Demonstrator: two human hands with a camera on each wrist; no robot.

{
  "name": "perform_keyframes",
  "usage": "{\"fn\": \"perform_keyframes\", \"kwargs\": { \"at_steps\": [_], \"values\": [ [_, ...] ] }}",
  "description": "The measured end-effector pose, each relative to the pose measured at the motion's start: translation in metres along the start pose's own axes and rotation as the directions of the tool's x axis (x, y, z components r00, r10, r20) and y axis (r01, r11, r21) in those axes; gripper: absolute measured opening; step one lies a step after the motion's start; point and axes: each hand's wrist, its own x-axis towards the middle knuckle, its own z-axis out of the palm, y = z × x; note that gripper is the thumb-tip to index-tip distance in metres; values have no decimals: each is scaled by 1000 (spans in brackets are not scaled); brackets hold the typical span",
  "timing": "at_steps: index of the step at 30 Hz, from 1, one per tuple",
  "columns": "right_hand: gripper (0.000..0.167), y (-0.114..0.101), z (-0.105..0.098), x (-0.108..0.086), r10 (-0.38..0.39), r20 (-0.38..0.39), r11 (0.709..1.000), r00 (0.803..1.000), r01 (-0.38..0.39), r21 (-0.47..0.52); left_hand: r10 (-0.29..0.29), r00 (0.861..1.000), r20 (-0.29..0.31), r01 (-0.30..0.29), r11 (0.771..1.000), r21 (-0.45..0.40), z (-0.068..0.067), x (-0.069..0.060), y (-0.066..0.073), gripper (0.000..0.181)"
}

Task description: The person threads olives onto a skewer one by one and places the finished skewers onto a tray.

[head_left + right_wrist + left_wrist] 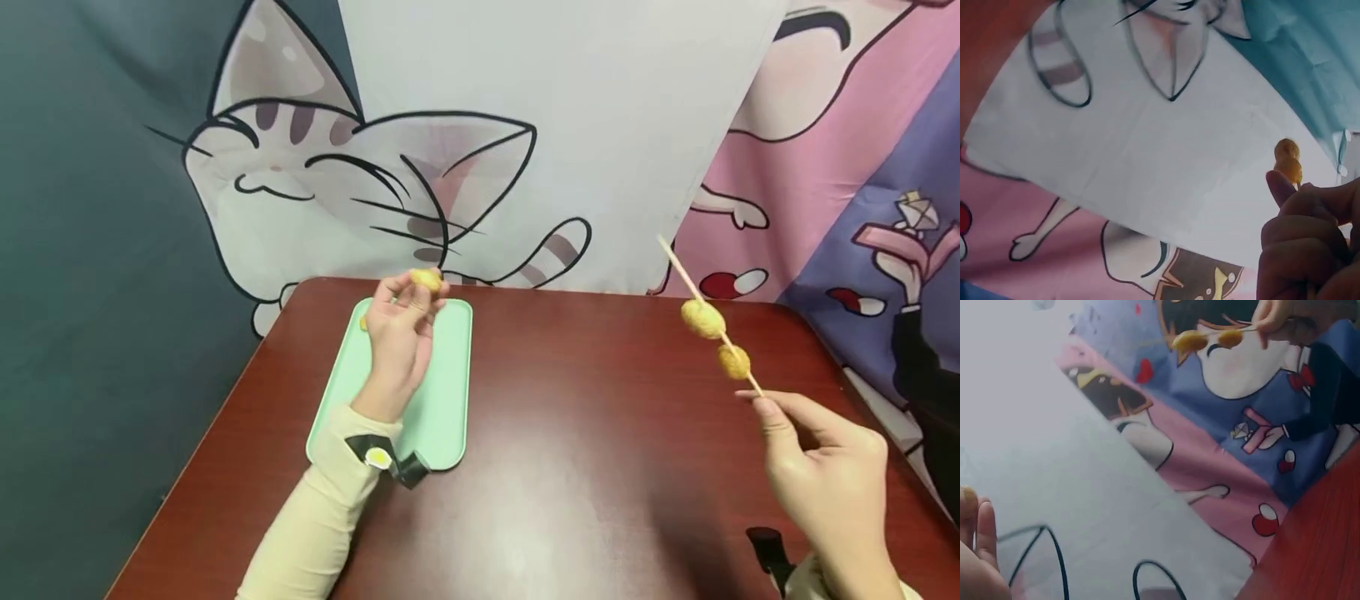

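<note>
In the head view, my right hand [828, 467] pinches the lower end of a thin wooden skewer [681, 268]. Two yellow, ball-shaped pieces are threaded on it, a larger upper one [703, 319] and a lower one [734, 362]; the pale tip sticks out bare above them. My left hand [397, 342] holds another yellow ball [427, 279] between thumb and fingers, over the far part of a mint-green tray [442, 425]. Part of one more yellow piece [363, 322] shows on the tray beside the left hand. The right wrist view shows the skewered balls [1288, 164] above the fingers.
The tray lies on the left side of a dark red wooden table [562, 433]. Behind the table's far edge hangs a cloth [600, 150] printed with a cartoon cat and figures. A black strap [768, 550] hangs near the right wrist.
</note>
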Motion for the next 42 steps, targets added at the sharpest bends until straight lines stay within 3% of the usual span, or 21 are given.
{"fn": "perform_keyframes", "kwargs": {
  "at_steps": [5, 9, 21, 27, 32, 37, 42],
  "values": [
    [15, 0, 10, 4, -172, 60, 985, 983, 171, 26, -54, 989, 135, 42, 995, 87, 19, -10, -9, 20],
    [19, -6, 25, 2, -259, 86, 963, 962, 251, 94, -79, 983, 166, 68, 995, 69, 29, -15, -12, 32],
    [15, -20, 44, 0, -372, 58, 924, 926, 363, 121, -141, 949, 280, 139, 990, 27, 35, -26, -12, 37],
    [18, -22, 46, -1, -374, 58, 923, 926, 365, 123, -126, 947, 297, 124, 992, 23, 38, -28, -12, 34],
    [8, -23, 43, -1, -387, 62, 920, 920, 382, 88, -115, 947, 299, 109, 993, 35, 38, -28, -12, 33],
    [8, -25, 40, -3, -407, 61, 912, 911, 403, 72, -35, 947, 321, 10, 997, 79, 39, -29, -14, 32],
    [10, -26, 40, -7, -389, 83, 921, 917, 384, 67, 16, 934, 357, -53, 994, 95, 39, -31, -15, 32]
  ]
}}
